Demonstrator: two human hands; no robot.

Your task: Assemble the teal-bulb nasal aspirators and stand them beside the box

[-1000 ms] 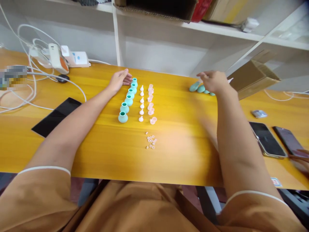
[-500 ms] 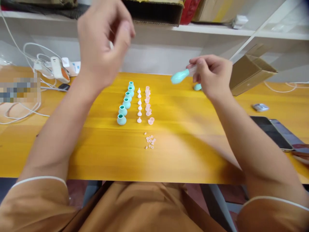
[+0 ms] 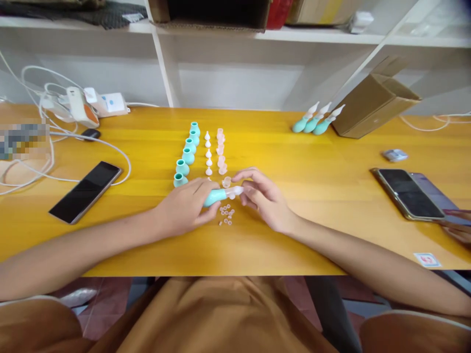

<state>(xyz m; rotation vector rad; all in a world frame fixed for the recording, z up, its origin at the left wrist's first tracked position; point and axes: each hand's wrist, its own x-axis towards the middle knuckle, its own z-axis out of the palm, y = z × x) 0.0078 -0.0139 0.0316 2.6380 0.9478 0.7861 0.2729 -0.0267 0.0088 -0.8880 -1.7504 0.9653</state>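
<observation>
Both hands meet low over the yellow table, just this side of its middle. The left hand is closed around a teal bulb, which lies nearly flat with its clear tip pointing toward three o'clock. The right hand pinches that clear tip between thumb and fingertips.

Just below the bulb, toward six o'clock, a little heap of tiny pink rings sits on the wood. Toward twelve o'clock run three straight rows side by side: teal bulbs standing upright, small white cones, and pale pink caps. Far off toward two o'clock, three finished droppers lie beside a cardboard box. A dark phone rests at nine o'clock, and two more phones at three o'clock.
</observation>
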